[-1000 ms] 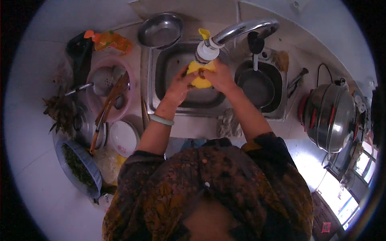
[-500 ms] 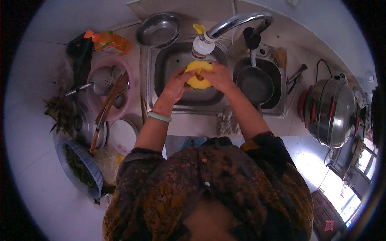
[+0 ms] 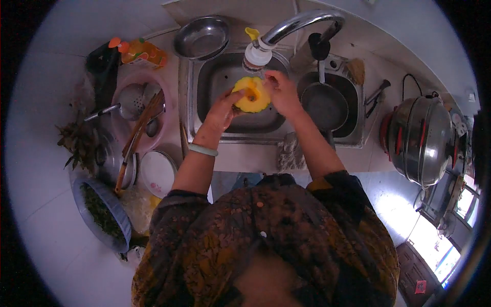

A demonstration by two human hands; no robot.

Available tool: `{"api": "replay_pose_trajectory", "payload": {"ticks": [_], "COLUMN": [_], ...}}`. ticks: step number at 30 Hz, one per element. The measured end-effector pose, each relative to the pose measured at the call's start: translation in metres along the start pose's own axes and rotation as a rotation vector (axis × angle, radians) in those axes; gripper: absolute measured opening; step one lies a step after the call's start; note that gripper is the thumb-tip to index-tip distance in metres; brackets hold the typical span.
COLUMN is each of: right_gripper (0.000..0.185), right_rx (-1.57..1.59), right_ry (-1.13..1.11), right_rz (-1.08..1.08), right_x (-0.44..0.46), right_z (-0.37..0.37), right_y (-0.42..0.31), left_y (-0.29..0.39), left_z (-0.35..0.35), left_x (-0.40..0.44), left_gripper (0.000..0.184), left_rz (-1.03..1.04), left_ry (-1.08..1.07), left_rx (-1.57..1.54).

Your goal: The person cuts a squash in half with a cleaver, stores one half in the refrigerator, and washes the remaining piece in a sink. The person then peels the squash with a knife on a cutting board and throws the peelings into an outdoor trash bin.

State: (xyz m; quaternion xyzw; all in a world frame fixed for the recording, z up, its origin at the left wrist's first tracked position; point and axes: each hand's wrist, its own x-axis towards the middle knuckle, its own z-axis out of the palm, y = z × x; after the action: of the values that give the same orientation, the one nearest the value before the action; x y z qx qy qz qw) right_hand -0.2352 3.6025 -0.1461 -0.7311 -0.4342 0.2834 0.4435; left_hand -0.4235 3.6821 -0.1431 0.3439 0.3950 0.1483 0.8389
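My left hand (image 3: 223, 110) is closed around the left side of a pumpkin half (image 3: 252, 104), thumb on its cut face. The flesh is bright yellow, the rim scalloped and dark green, and a brownish hollow shows in the middle. Beside its upper right edge is my right hand (image 3: 284, 94), fingers bent inward toward the thumb; anything between them is too small to make out. Both hands are over the left basin of the steel sink (image 3: 209, 87), just below the faucet's white filter head (image 3: 257, 55).
A frying pan (image 3: 325, 107) lies in the right basin. Left of the sink are a pink basin (image 3: 120, 130) with a ladle and chopsticks, a white plate (image 3: 157, 171) and an orange bottle (image 3: 144, 53). A steel bowl (image 3: 202, 37) sits behind; a large steamer pot (image 3: 422, 140) stands right.
My right hand has drawn back from the pumpkin's hollow to its right edge, its fingers curling. The hollow is now more exposed. My left hand keeps its hold.
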Motion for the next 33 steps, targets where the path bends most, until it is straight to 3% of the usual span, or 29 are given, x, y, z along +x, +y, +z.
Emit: {"api": "replay_pose_trajectory", "payload": {"ticks": [2,3,5,14,17,20,23,27,29,32,33], "right_gripper": [0.034,0.034,0.035,0.022,0.017,0.015,0.020,0.022,0.022,0.025,0.026], "right_rx": [-0.330,-0.365,-0.436,-0.414,-0.470,-0.497,-0.153,-0.154,-0.332,-0.317,-0.235], "right_ry": [0.060,-0.004,-0.128,-0.237,-0.316,-0.190,-0.024,-0.082,-0.165,-0.082,-0.088], "right_rz": [-0.339,-0.374,-0.440,-0.467,-0.451,-0.321,-0.057,-0.045,-0.114,-0.188,-0.044], "right_x": [-0.007,-0.007,-0.007,0.009,0.017,0.026,0.029,0.023,0.012,0.009,0.009], "right_z": [-0.001,0.002,0.008,0.011,0.009,0.013,0.000,0.005,0.010,0.018,0.012], "right_y": [-0.014,-0.016,-0.019,-0.016,-0.032,-0.030,-0.033,0.032,0.057,0.090,0.074], "left_y": [0.001,0.001,0.003,0.005,0.006,0.020,0.026,0.032,0.030,0.021,0.019], "left_z": [-0.001,-0.001,0.002,-0.008,-0.009,0.003,-0.003,0.000,-0.003,-0.008,-0.006], "left_x": [0.000,-0.002,-0.006,0.008,0.014,0.012,0.016,0.011,0.015,0.025,0.027], "left_gripper": [0.050,0.050,0.049,0.047,0.046,0.047,0.051,0.061,0.063,0.065,0.066], "left_rz": [0.001,-0.002,-0.005,-0.094,-0.087,-0.019,0.054,0.216,0.314,0.466,0.517], "left_ry": [-0.026,-0.040,-0.050,0.016,0.056,0.106,0.182,0.334,0.288,0.235,0.218], "left_rx": [0.020,0.030,0.053,0.158,0.114,0.089,0.144,0.236,0.235,0.324,0.367]}}
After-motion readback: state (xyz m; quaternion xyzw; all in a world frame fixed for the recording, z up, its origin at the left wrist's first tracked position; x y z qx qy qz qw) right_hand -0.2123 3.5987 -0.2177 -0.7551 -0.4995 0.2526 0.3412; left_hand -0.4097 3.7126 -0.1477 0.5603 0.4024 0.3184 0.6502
